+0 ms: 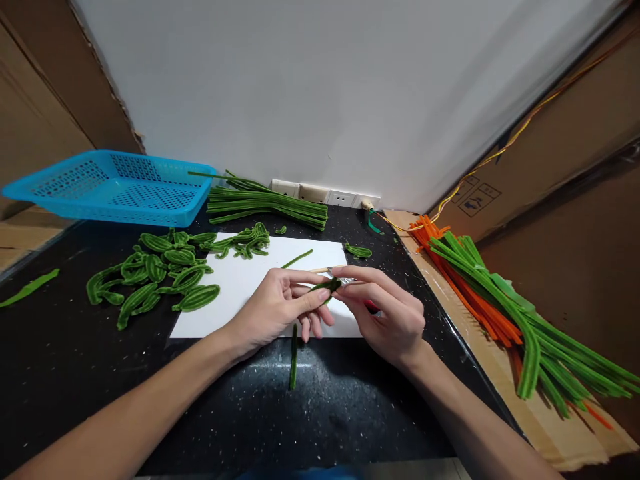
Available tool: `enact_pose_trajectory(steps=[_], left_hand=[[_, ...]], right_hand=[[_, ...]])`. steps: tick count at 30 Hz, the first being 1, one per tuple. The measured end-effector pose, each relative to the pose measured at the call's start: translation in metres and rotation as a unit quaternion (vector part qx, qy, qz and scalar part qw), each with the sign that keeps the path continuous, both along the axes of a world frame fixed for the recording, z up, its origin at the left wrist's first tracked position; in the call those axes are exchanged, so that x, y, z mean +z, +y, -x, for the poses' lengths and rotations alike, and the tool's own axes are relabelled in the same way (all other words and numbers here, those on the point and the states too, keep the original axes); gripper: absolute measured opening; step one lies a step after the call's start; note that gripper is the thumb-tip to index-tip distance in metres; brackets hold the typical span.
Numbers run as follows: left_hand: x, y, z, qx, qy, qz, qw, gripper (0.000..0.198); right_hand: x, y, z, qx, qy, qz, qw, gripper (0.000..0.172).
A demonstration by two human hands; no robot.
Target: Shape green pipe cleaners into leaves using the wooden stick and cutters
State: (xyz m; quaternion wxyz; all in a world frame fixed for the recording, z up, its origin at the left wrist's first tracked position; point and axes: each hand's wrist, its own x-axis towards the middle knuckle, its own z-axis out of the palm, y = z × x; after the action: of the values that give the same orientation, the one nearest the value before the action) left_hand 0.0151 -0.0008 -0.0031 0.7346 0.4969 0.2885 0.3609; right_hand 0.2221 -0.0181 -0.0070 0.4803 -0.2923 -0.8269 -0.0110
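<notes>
Clamps a dark green fuzzy piece (334, 285) between thumb and fingers of the left hand (275, 300), above the right half of a white paper sheet (210, 317). Pinches the same piece at its right end with thumb and forefinger of the right hand (393, 313), fingertips of both hands almost meeting. Has a pale thin stick (320, 270) just behind the fingertips, and near the right palm a red object (371, 307), too hidden to identify. Below the left fingers, has a short green strip (293, 363); cannot tell whether hanging or lying on the black desk (250, 427). Shows a loose green stem (299, 258) on the sheet, small curled green pieces (245, 241) at its back left corner, and a single looped leaf (359, 251) just beyond its back right corner. Has a pile of looped leaves (155, 267) along the sheet's left edge, a blue basket (115, 193) at the desk's back left corner, a dark green bundle (267, 205) by the back edge, and orange stems (480, 307) with brighter green stems (500, 287) on cardboard (545, 440) past the right edge.
</notes>
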Motion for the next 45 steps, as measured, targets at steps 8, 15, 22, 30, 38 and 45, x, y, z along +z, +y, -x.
enact_pose_trajectory(steps=[8, 15, 22, 30, 38, 45], left_hand=[[0.001, 0.0016, -0.0038, 0.035, -0.023, 0.039, 0.998, 0.046], [-0.0027, 0.0039, 0.002, 0.018, 0.008, 0.101, 0.995, 0.037], [-0.0071, 0.0044, 0.001, 0.016, 0.012, 0.081, 0.997, 0.032], [-0.0032, 0.0025, -0.0009, 0.041, 0.004, 0.058, 0.997, 0.031], [-0.0038, 0.0035, -0.0002, 0.056, 0.017, 0.057, 0.997, 0.036], [-0.0001, 0.0022, -0.0001, 0.049, 0.094, -0.017, 0.994, 0.038]], right_hand=[[-0.0054, 0.0013, -0.006, -0.018, -0.011, -0.037, 0.999, 0.024], [-0.0016, 0.0027, -0.0032, 0.018, -0.053, 0.002, 0.998, 0.02], [0.001, 0.0016, -0.0026, 0.033, -0.059, -0.014, 0.998, 0.02], [-0.0057, 0.0074, -0.0033, 0.036, -0.035, -0.004, 0.999, 0.015], [-0.0061, 0.0093, -0.007, 0.011, -0.067, -0.06, 0.996, 0.025], [-0.0065, 0.0094, -0.0095, 0.016, -0.106, -0.074, 0.991, 0.03]])
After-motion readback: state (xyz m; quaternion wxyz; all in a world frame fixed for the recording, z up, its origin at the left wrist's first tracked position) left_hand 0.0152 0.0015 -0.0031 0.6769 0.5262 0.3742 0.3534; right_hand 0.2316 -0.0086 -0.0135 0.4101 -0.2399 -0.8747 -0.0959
